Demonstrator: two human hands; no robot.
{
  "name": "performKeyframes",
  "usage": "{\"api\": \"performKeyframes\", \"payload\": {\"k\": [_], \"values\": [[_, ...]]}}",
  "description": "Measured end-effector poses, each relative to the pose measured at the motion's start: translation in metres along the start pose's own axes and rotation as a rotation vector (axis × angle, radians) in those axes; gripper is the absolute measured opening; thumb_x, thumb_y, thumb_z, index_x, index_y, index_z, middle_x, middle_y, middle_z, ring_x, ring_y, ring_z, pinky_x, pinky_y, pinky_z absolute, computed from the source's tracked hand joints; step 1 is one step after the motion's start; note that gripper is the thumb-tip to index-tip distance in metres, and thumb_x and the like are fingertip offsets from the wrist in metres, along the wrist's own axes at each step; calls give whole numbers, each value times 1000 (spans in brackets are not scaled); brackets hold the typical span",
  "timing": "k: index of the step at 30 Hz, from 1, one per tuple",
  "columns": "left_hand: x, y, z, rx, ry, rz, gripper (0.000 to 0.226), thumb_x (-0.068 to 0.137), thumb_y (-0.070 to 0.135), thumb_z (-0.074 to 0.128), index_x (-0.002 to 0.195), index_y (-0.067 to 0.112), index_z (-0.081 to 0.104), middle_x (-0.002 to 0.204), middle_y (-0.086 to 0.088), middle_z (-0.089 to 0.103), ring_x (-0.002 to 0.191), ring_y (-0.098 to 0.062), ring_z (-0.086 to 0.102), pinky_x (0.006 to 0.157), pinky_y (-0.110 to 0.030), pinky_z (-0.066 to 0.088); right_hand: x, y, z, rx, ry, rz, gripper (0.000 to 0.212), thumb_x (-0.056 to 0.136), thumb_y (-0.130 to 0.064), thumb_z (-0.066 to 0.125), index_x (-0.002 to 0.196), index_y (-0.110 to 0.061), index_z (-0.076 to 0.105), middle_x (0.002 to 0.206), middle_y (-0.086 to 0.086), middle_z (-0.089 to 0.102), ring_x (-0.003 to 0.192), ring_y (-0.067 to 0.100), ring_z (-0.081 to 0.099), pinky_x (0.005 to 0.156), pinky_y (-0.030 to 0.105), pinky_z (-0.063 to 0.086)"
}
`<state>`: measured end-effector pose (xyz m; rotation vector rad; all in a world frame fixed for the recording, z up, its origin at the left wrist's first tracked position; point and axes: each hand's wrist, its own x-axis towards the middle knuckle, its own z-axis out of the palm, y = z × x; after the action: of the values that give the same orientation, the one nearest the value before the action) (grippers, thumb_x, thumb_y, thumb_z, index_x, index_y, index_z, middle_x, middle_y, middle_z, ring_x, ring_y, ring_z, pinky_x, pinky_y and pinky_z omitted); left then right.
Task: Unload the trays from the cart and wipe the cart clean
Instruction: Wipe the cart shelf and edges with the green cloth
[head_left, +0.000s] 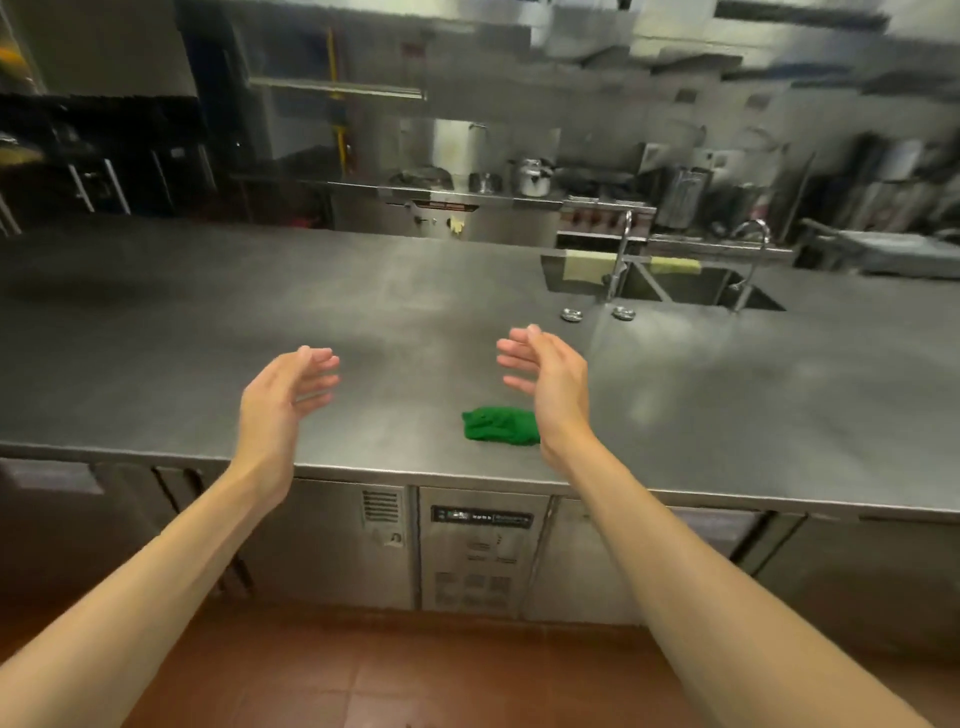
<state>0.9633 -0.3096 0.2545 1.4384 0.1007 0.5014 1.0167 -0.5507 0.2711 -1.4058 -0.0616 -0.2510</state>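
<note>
Both arms reach forward over a long steel counter. My left hand is open, palm turned inward, fingers apart and holding nothing. My right hand is open too, palm facing the left one, with nothing in it. A crumpled green cloth lies on the counter near its front edge, just below and left of my right wrist, which covers its right end. No cart and no trays are in view.
A double sink with two taps is set into the counter at the back right, yellow cloths hung on its rim. Under the counter are fridge doors and a control panel. Stoves and pots stand behind. The floor is red tile.
</note>
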Motion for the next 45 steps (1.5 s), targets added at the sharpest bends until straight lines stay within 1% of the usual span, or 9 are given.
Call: {"api": "performKeyframes", "payload": {"k": [6, 14, 20, 24, 29, 32, 37, 41, 45], "values": [[39, -38, 64, -51, -126, -71, 24, 97, 22, 47, 98, 11, 67, 102, -9, 69, 94, -25, 64, 93, -45, 48, 43, 18, -35, -16, 153, 24, 20, 97, -25, 52, 93, -15, 69, 99, 11, 74, 98, 28, 69, 87, 45, 54], [111, -98, 138, -43, -172, -139, 26, 96, 20, 49, 105, 2, 66, 102, -12, 70, 99, -30, 64, 91, -41, 50, 134, 60, -62, -28, 202, 61, 21, 90, -28, 57, 96, -12, 70, 100, 13, 74, 96, 26, 68, 84, 41, 53], [179, -146, 182, -4, -177, -177, 19, 95, 18, 50, 92, 15, 69, 99, -9, 69, 96, -28, 64, 90, -40, 49, 217, 99, -76, -52, 213, 135, 32, 75, -37, 57, 94, -14, 70, 96, 10, 74, 88, 19, 67, 76, 33, 50], [211, -186, 193, 44, -180, -229, 18, 95, 19, 51, 93, 14, 69, 100, -10, 69, 100, -31, 63, 92, -44, 48, 251, 134, -83, -97, 218, 206, 24, 76, -36, 59, 89, -19, 70, 95, 7, 74, 89, 20, 67, 75, 33, 50], [239, -244, 198, 188, -250, -306, 13, 92, 20, 55, 93, 19, 68, 105, -5, 69, 101, -25, 63, 96, -43, 48, 280, 191, -95, -269, 221, 267, 9, 88, -26, 60, 86, -23, 69, 93, 5, 73, 88, 18, 67, 81, 35, 50], [247, -290, 197, 467, -383, -296, 20, 89, 21, 62, 108, 19, 66, 111, 0, 65, 101, -14, 60, 89, -28, 47, 288, 233, -104, -552, 152, 340, 13, 88, -19, 64, 99, -17, 69, 97, 5, 71, 95, 21, 67, 86, 32, 47], [262, -364, 187, 986, -844, -54, 69, 80, 29, 72, 140, 19, 40, 139, -4, 45, 128, -23, 42, 104, -33, 34, 291, 299, -111, -1067, -179, 474, 52, 86, -22, 66, 135, -17, 50, 133, 11, 55, 122, 29, 53, 101, 37, 42], [277, -404, 197, 1051, -962, 32, 96, 70, 39, 79, 147, 17, 26, 150, -6, 34, 135, -28, 31, 112, -35, 27, 298, 341, -103, -1226, -391, 471, 78, 82, -24, 71, 147, -26, 30, 146, 11, 34, 133, 35, 37, 108, 44, 37], [282, -436, 210, 1066, -1003, 80, 104, 65, 42, 82, 148, 16, 25, 153, -7, 31, 137, -28, 28, 114, -32, 20, 309, 373, -86, -1360, -527, 424, 96, 78, -31, 76, 152, -32, 16, 157, 11, 16, 139, 38, 25, 108, 51, 37]]}}
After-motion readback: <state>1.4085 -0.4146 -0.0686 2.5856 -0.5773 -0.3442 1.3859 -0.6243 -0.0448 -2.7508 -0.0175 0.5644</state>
